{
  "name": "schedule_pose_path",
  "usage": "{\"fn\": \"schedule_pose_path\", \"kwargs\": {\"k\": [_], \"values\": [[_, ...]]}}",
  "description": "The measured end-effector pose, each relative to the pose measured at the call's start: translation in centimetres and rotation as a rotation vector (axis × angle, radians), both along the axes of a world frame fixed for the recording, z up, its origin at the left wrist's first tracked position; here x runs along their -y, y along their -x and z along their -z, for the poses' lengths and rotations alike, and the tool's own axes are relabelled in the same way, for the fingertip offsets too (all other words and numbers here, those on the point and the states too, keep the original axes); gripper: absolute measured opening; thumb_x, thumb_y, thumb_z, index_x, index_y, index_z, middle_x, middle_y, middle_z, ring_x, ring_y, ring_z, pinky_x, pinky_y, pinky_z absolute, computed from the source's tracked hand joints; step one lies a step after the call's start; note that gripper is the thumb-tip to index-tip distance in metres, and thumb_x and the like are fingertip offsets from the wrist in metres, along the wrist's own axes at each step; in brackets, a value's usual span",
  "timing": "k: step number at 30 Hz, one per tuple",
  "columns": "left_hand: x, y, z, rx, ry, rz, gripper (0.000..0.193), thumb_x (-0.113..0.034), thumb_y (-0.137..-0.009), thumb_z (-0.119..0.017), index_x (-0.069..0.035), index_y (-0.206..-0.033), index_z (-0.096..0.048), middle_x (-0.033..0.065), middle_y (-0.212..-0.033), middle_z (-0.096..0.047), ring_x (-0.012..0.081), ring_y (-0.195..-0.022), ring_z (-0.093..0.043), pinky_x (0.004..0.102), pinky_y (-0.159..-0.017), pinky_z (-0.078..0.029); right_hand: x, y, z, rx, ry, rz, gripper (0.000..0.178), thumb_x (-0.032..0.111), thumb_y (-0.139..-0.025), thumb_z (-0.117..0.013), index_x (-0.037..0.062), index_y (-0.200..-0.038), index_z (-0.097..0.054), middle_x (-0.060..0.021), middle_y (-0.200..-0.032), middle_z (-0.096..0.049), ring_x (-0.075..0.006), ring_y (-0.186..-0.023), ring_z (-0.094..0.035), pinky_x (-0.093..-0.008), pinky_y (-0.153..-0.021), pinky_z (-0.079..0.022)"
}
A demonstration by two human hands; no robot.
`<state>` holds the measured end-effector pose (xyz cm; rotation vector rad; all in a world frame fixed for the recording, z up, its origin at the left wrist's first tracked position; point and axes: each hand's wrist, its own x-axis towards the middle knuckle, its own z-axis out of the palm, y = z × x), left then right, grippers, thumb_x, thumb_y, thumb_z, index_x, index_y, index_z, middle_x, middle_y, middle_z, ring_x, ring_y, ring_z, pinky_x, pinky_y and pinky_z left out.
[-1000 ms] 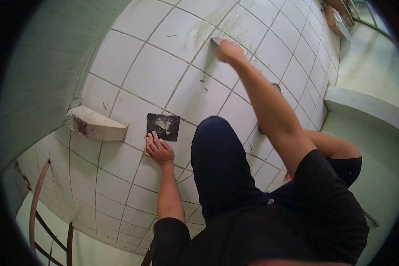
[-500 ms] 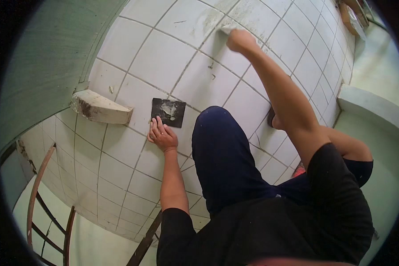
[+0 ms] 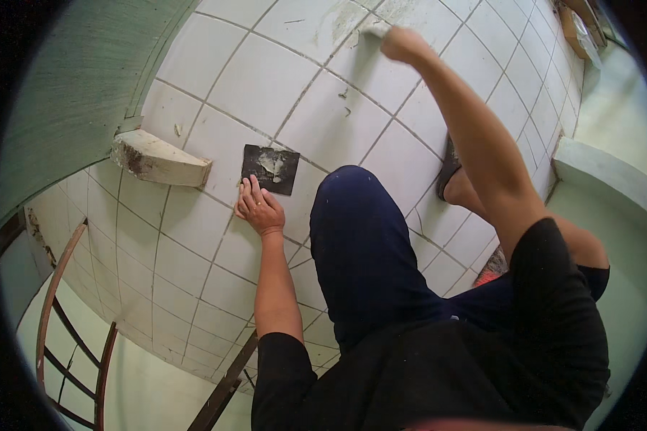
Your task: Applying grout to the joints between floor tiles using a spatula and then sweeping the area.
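Observation:
A black square sheet (image 3: pixel 283 185) lies on the white tiled floor (image 3: pixel 266 79), with a smear of grey-white paste on its middle. My left hand (image 3: pixel 260 208) rests flat at the sheet's lower left edge, fingers outstretched and fingertips touching it. Up ahead to the right, my right hand (image 3: pixel 407 46) is closed around a pale flat scraper-like tool (image 3: pixel 374 31), mostly hidden by the fist and blurred. This tool is low over the tiles, beside greyish smears (image 3: pixel 338 21) along the grout lines.
A pale wedge-shaped block (image 3: pixel 162 161) juts out by the green panel (image 3: pixel 72 108) at left. Dark wooden bars (image 3: pixel 68 330) stand at lower left. Small crumbs (image 3: pixel 346 100) lie on the tiles. A cardboard box (image 3: pixel 576 32) sits at the far right, near a low ledge (image 3: pixel 600 169).
My right hand has moved slightly right and up in the picture with the pale tool. My left hand stays at the black sheet's edge; the whole view has shifted a little.

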<state>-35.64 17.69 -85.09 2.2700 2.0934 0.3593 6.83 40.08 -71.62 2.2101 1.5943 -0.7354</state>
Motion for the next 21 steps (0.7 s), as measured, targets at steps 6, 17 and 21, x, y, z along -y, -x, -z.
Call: {"fn": "schedule_pose_path", "kwargs": {"k": [6, 17, 21], "values": [[0.8, 2.7, -1.2, -0.038, -0.011, -0.021, 0.046, -0.026, -0.101, -0.046, -0.012, -0.143, -0.055, 0.0079, -0.144, -0.055, 0.0261, -0.134, -0.047, 0.0493, -0.111, -0.026, 12.4, 8.4, 0.6, -0.075, 0.072, 0.002, 0.048, 0.012, -0.091, -0.048, 0.0087, -0.138, -0.056, -0.0238, -0.115, -0.07, -0.0391, -0.113, -0.067, -0.049, -0.096, -0.053], [0.5, 1.4, -0.7, 0.003, -0.004, -0.024, 0.047, -0.025, -0.099, -0.044, -0.013, -0.143, -0.056, 0.0083, -0.143, -0.056, 0.0263, -0.132, -0.048, 0.0502, -0.112, -0.025, 5.8, 5.8, 1.5, -0.082, -0.282, -0.077, 0.038, 0.012, -0.086, -0.051, 0.0002, -0.118, -0.068, -0.0234, -0.112, -0.071, -0.0407, -0.105, -0.069, -0.051, -0.089, -0.055], [0.8, 3.0, -1.2, -0.022, 0.001, -0.037, 0.047, -0.025, -0.1, -0.044, -0.013, -0.143, -0.056, 0.0073, -0.144, -0.055, 0.0257, -0.133, -0.047, 0.0499, -0.112, -0.026, 7.3, 11.1, 0.5, -0.081, 0.056, -0.047, 0.047, 0.011, -0.09, -0.049, 0.0049, -0.135, -0.058, -0.0208, -0.129, -0.064, -0.0385, -0.116, -0.065, -0.0491, -0.099, -0.052]]}}
